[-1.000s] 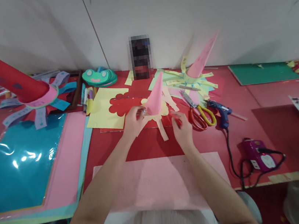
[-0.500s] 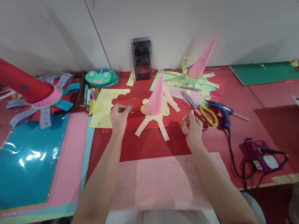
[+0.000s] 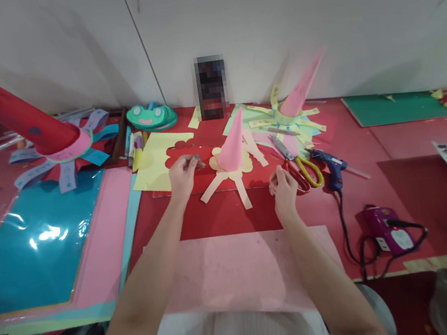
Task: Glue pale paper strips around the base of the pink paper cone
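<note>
The pink paper cone stands upright on a yellow flower-shaped base with cream paper strips, on the red sheet between both hands and touching neither. The left hand pinches a small dark object, too small to identify, just left of the cone. The right hand is loosely curled; what it grips cannot be told, and it rests just beside the red-and-yellow scissors.

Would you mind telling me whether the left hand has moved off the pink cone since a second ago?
Yes. The left hand has drawn leftward off the pink cone, and now sits apart from it over the red paper.
</note>
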`<state>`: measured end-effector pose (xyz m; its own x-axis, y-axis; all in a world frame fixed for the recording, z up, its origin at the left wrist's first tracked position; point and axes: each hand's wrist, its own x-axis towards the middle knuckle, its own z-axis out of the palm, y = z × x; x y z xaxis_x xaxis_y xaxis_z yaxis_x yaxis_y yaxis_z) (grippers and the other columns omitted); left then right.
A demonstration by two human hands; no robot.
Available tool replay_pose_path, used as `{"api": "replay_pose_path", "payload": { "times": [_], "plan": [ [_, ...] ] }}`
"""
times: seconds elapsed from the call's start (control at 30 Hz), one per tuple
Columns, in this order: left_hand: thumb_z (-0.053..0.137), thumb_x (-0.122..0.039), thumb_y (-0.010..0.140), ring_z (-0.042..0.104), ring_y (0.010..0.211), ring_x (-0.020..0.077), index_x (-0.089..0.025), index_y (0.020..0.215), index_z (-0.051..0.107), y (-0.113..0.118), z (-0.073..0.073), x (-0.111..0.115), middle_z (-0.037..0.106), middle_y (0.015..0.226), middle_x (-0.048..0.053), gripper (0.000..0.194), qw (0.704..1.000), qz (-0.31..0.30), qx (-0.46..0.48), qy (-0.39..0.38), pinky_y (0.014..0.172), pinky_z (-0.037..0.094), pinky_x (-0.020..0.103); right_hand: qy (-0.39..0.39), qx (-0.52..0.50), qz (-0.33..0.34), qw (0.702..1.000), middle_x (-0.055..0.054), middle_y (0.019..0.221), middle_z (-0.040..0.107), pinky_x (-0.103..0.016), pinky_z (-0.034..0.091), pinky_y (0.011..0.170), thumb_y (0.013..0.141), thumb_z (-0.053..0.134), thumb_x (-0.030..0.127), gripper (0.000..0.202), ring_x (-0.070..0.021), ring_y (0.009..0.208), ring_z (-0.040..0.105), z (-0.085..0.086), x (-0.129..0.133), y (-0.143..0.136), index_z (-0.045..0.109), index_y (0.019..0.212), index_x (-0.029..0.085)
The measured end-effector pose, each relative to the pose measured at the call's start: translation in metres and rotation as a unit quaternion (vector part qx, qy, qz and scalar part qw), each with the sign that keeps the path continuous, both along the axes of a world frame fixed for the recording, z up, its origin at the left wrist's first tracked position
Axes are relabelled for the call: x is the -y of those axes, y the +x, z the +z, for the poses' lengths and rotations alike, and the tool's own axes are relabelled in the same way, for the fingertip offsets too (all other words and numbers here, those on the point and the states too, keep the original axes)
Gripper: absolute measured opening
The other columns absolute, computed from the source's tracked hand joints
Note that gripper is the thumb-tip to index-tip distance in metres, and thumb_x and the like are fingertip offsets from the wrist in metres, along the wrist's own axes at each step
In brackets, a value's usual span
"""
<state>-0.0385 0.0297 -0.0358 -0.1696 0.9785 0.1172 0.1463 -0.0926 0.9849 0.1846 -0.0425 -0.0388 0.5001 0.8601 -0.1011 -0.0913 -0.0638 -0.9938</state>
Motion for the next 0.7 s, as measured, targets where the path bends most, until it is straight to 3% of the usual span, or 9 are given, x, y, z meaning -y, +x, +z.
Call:
{"api": "replay_pose_path", "payload": {
  "times": [0.1, 0.2, 0.27, 0.47, 0.57, 0.7],
  "plan": [
    [0.048, -0.032, 0.089, 0.067, 0.078, 0.0167, -0.02, 0.079, 0.06, 0.008, 0.007, 0.009, 0.068, 0.079, 0.004, 0.02, 0.992, -0.015, -0.113, 0.054, 0.077, 0.053, 0.03, -0.011, 0.089, 0.03, 0.996, 0.008, 0.048, 0.033, -0.021, 0.026, 0.043, 0.082, 0.05, 0.059, 0.044, -0.0065, 0.043, 0.03, 0.0, 0.001, -0.001, 0.05, 0.063, 0.02],
    [0.049, -0.022, 0.087, 0.064, 0.088, 0.0185, -0.02, 0.088, 0.061, 0.018, 0.015, 0.019, 0.067, 0.092, 0.004, 0.012, 0.956, -0.052, -0.272, 0.092, 0.079, 0.051, 0.031, -0.031, 0.172, 0.071, 0.982, 0.005, 0.055, 0.046, -0.022, 0.033, 0.048, 0.082, 0.051, 0.058, 0.042, -0.0091, 0.05, 0.041, 0.002, 0.002, -0.002, 0.057, 0.067, 0.019],
    [0.049, -0.017, 0.086, 0.063, 0.092, 0.019, -0.021, 0.093, 0.06, 0.022, 0.018, 0.023, 0.065, 0.098, 0.005, 0.014, 0.939, -0.081, -0.324, 0.086, 0.08, 0.05, 0.031, -0.043, 0.188, 0.087, 0.977, 0.001, 0.064, 0.056, -0.023, 0.038, 0.052, 0.082, 0.051, 0.056, 0.04, -0.0116, 0.057, 0.049, 0.006, 0.001, -0.002, 0.061, 0.071, 0.018],
    [0.052, -0.018, 0.086, 0.06, 0.106, 0.0201, -0.02, 0.107, 0.057, 0.027, 0.019, 0.011, 0.064, 0.111, 0.006, 0.022, 0.954, -0.089, -0.28, 0.051, 0.091, 0.049, 0.034, -0.025, 0.237, 0.093, 0.967, -0.008, 0.088, 0.07, -0.03, 0.048, 0.069, 0.08, 0.054, 0.046, 0.031, -0.0185, 0.078, 0.062, 0.013, -0.014, -0.004, 0.067, 0.083, 0.018],
    [0.053, -0.018, 0.086, 0.059, 0.11, 0.0193, -0.021, 0.114, 0.056, 0.028, 0.018, -0.001, 0.063, 0.119, 0.007, 0.028, 0.959, -0.117, -0.255, 0.052, 0.096, 0.047, 0.034, -0.031, 0.237, 0.098, 0.966, -0.008, 0.092, 0.071, -0.033, 0.05, 0.075, 0.079, 0.057, 0.041, 0.027, -0.0192, 0.082, 0.063, 0.006, -0.022, -0.007, 0.068, 0.087, 0.018],
    [0.062, -0.02, 0.08, 0.05, 0.125, 0.0212, -0.025, 0.128, 0.047, 0.03, 0.016, -0.01, 0.052, 0.135, 0.006, 0.05, 0.957, -0.178, -0.224, 0.046, 0.103, 0.042, 0.035, -0.029, 0.271, 0.107, 0.956, -0.008, 0.091, 0.071, -0.037, 0.049, 0.084, 0.078, 0.057, 0.035, 0.021, -0.0202, 0.085, 0.064, -0.006, -0.025, -0.012, 0.068, 0.082, 0.018]
  ]
}}
